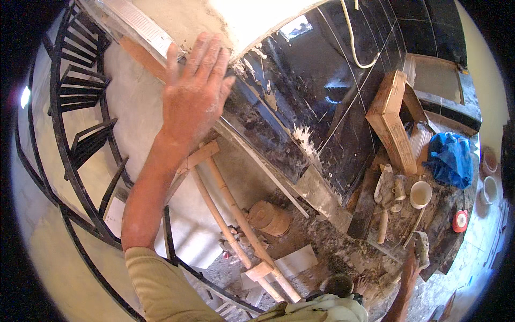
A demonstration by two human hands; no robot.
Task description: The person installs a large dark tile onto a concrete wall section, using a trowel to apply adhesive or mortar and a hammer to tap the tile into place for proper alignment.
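Observation:
My left hand (196, 94) is raised with its fingers stretched out, lying at the edge of the pale cement surface (206, 19). Beside it runs the glossy black tiled wall (300, 80), smeared with mortar along its edge. Low on the right, my right hand (411, 264) is closed around a dusty, pale-headed tool (422, 250) whose kind I cannot make out. Near that hand, on a dirty worktop (429, 231), lie a trowel (383, 193) with a wooden handle (382, 228), a small metal mug (399, 189) and a white cup (420, 194).
Black metal stairs (88, 115) curve down the left. A wooden ladder (230, 225) leans below my left arm. At right are an open cardboard box (394, 121), a blue plastic bag (449, 160) and a red tape measure (460, 221). A white cable (351, 40) hangs above.

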